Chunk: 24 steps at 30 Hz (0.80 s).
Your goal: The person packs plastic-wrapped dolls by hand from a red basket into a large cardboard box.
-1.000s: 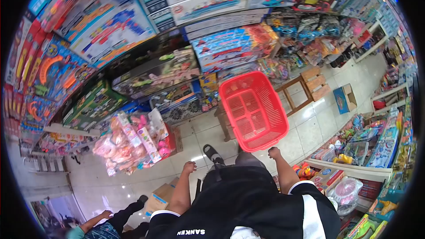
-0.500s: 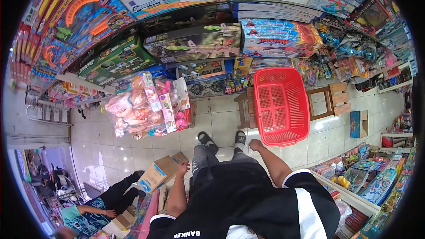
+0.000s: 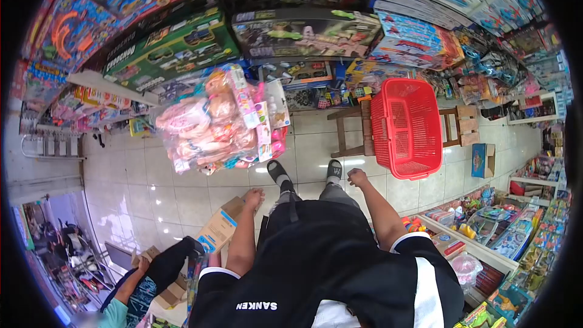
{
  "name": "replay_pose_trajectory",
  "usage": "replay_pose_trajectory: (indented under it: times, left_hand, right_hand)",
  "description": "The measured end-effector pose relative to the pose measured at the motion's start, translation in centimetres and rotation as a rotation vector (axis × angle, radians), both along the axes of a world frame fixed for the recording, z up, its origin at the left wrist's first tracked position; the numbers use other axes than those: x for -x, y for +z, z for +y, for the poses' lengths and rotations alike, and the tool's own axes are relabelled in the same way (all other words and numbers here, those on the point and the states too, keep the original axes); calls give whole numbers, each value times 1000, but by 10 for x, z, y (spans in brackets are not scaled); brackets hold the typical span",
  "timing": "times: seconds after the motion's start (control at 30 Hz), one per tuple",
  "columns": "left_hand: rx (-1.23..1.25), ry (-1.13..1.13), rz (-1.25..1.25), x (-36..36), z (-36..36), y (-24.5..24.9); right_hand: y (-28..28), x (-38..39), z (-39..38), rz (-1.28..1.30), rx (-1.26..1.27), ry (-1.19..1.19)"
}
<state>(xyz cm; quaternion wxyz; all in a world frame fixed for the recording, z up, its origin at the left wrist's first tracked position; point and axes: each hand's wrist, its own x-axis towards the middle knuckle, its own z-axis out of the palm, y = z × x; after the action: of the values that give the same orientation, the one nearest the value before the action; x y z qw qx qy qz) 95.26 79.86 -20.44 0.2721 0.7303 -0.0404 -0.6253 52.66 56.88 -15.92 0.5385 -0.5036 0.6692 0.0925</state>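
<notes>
Red basket (image 3: 405,127): it is carried at the person's right side, out over the tiled floor (image 3: 182,194) and in front of a wooden stool (image 3: 351,129). It is gripped at its near rim by the right hand (image 3: 358,177), whose grip is clenched around it; whether a handle or the rim itself is held cannot be told. The basket is tipped, so that its mesh inside is turned toward the camera, and nothing is seen in it. The tilt is probably owed to its being held at one edge only, with the far end left to swing outward.

The left hand (image 3: 254,197) is held low beside the leg, fingers curled in loosely, with nothing seen in its grip. It is nearest to a cardboard box (image 3: 220,226) that is set on the floor. A bundle of bagged dolls (image 3: 218,123) is hung or stacked beyond the feet, below shelves packed with boxed toys (image 3: 164,48). At the lower left, another person's hand (image 3: 143,262) is seen beside more cardboard.
</notes>
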Motion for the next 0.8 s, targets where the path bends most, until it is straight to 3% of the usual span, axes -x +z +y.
replay_pose_trajectory:
  times: [0.07, 0.3, 0.33, 0.4, 0.5, 0.6, 0.63, 0.7, 0.8]
  left_hand:
    - [123, -21, -75, -6, 4, -10]
    - [185, 115, -223, 11, 42, 32]
    - [173, 154, -222, 17, 56, 16]
    - [397, 304, -222, 25, 94, -7]
    - [131, 435, -277, 62, 105, 50]
    - [140, 433, -263, 90, 131, 44]
    - [154, 409, -280, 95, 130, 43]
    - [259, 345, -322, 101, 106, 43]
    - [468, 173, -429, 117, 32, 49]
  right_hand:
    - [-1, -11, 10, -5, -21, 3]
    - [-5, -55, 9, -117, 55, 130]
    - [-7, -57, 8, -148, 59, 178]
    - [-12, -65, -2, -138, 49, 295]
    - [-25, -72, -4, -154, 118, 435]
    - [-25, -60, 1, -215, 222, 248]
    - [-9, -59, 1, -209, 224, 240]
    - [38, -58, 1, -365, 686, 230]
    - [140, -54, -5, -468, 771, 45]
